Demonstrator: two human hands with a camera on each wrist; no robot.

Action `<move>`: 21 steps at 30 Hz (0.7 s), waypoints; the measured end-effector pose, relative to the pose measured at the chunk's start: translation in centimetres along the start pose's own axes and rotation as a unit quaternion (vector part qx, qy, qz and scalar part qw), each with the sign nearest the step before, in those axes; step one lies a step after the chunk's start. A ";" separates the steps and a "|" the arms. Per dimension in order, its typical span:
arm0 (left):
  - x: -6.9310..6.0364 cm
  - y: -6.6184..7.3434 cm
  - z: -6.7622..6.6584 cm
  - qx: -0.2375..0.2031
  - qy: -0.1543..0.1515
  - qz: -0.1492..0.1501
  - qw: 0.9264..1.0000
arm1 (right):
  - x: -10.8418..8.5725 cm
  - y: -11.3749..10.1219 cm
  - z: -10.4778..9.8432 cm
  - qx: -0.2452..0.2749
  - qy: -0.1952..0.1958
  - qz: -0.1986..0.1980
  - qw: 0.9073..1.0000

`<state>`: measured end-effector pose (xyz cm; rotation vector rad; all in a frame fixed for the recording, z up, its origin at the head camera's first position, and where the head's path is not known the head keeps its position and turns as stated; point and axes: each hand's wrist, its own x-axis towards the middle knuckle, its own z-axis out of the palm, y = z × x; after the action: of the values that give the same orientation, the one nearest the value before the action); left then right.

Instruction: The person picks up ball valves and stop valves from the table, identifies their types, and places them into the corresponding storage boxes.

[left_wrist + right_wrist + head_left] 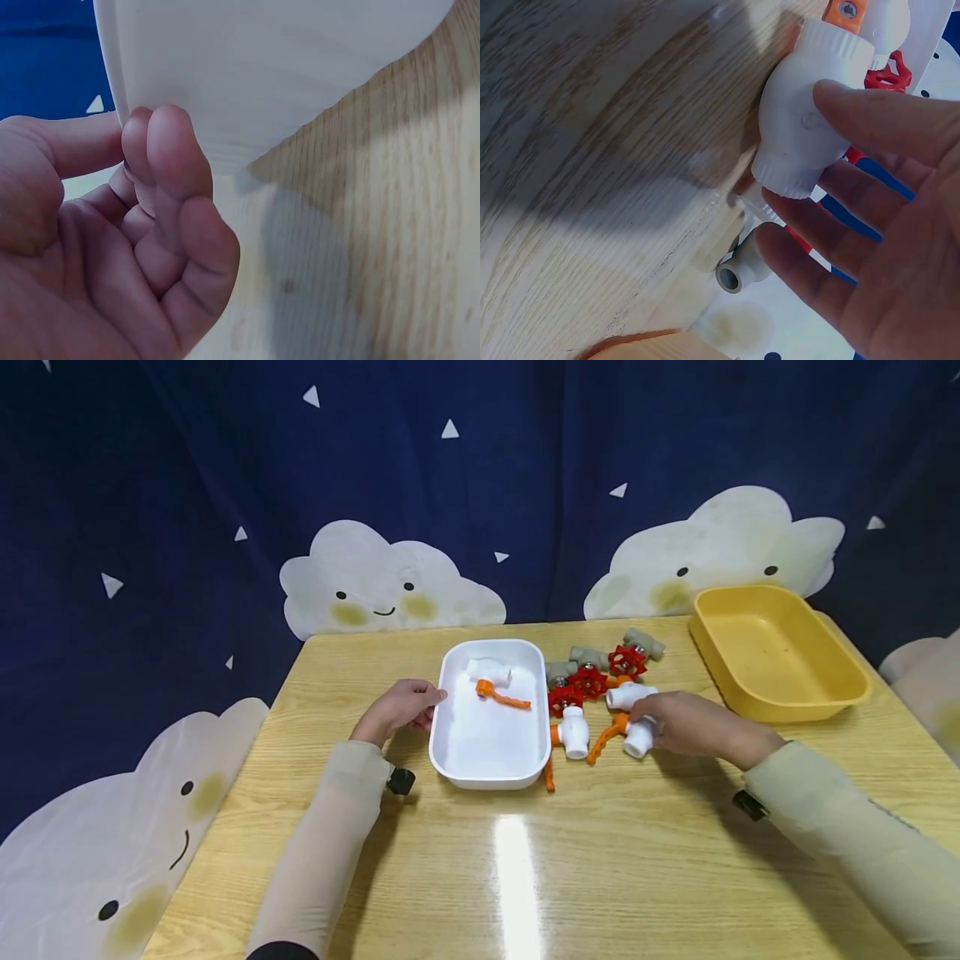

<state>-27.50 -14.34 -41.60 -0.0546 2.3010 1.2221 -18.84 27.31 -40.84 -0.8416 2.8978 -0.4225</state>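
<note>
My left hand pinches the left rim of a white tray between thumb and fingers. Inside that tray, near its far end, lies a white ball valve with an orange lever. To the right, my right hand grips another white ball valve; its thumb presses the body and the fingers curl behind. A third ball valve lies against the tray's right side, and one more is just beyond the right hand, partly hidden. Behind these are several grey valves with red handwheels.
A yellow basin stands at the table's back right. The wooden table extends toward me, with a bright reflection. A dark blue curtain with clouds hangs behind the table.
</note>
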 end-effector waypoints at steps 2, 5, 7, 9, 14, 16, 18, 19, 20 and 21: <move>0.2 0.0 0.0 -0.001 0.001 0.000 1.000 | 0.0 0.0 0.0 -0.007 -0.003 0.000 1.000; 0.3 0.1 0.1 0.004 0.001 -0.001 1.000 | 0.0 0.1 0.0 -0.020 -0.008 0.000 1.000; 0.3 0.2 0.1 0.006 0.002 -0.003 1.000 | 0.1 0.1 0.0 -0.028 -0.015 -0.002 0.999; 0.3 0.2 0.2 0.008 0.002 -0.005 1.000 | 0.2 0.1 0.0 -0.033 -0.025 -0.003 0.999; 0.1 0.1 0.3 0.007 0.003 -0.007 1.000 | 0.3 -0.1 0.0 -0.037 -0.040 -0.004 0.999; 0.0 0.1 0.2 0.008 0.003 -0.004 1.000 | 0.3 -0.1 -0.1 -0.034 -0.041 -0.005 0.999; 0.0 0.1 0.1 0.008 0.003 0.000 1.000 | 0.4 -0.2 -0.2 -0.033 -0.043 -0.007 0.998; 0.0 0.1 0.1 0.009 0.003 0.002 1.000 | 0.5 -0.2 -0.2 -0.033 -0.046 -0.007 0.998; 0.0 0.1 0.1 0.009 0.004 0.004 1.000 | 0.5 -0.1 -0.1 -0.034 -0.047 -0.006 0.998; 0.0 0.1 0.1 0.010 0.004 0.006 1.000 | 0.6 -0.1 0.0 -0.033 -0.048 -0.003 0.998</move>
<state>-27.45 -14.21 -41.55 -0.0398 2.3225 1.2071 -19.30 26.91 -40.77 -0.8543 2.8353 -0.2785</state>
